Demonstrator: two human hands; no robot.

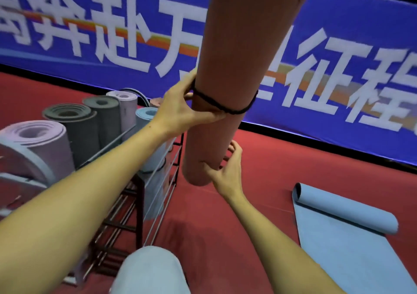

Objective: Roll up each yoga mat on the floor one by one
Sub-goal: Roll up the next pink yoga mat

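A rolled pink yoga mat (239,45) stands nearly upright in the air in front of me, tied with a black band (225,106) round its lower part. My left hand (180,111) grips the roll at the band, fingers curled round its left side. My right hand (228,169) holds the roll's bottom end from the right, fingers curled under it. A light blue yoga mat (352,244) lies on the red floor at the lower right, its far end partly rolled.
A metal wire rack (140,201) at the left holds several rolled mats, grey (81,131), lilac (45,144) and blue. A long blue banner (338,56) with white characters runs along the back. Red carpet (282,163) covers the floor. My knee shows at the bottom.
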